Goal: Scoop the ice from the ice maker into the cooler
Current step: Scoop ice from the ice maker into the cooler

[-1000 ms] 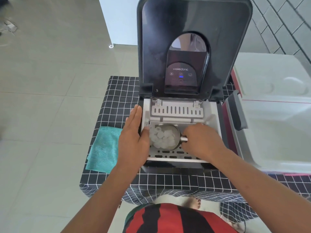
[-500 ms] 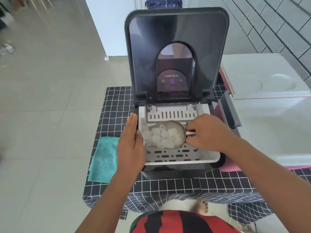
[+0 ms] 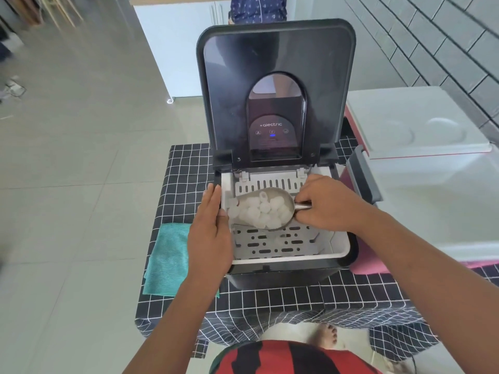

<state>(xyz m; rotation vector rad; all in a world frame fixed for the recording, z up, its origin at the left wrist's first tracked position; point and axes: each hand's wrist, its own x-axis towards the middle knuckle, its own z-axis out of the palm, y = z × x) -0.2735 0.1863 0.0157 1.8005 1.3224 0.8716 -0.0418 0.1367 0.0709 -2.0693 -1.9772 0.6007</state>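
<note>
right hand [image 3: 328,205] grips round steel scoop [image 3: 267,210] heaped with white ice cubes [image 3: 260,211] | left hand [image 3: 210,225] flat, fingers straight, against black ice maker [image 3: 283,276] | white cooler [image 3: 437,190] open, frame right

Surface: a small table covered by a black tablecloth [image 3: 186,168] with a white grid pattern, its edges draping down at the front.
Centre: a dark ice maker [image 3: 280,278] stands on the cloth, lid raised upright.
Left: a folded teal cloth [image 3: 167,260] lies flat just beside the ice maker.
Beneath: pale tiled floor [image 3: 75,184].
</note>
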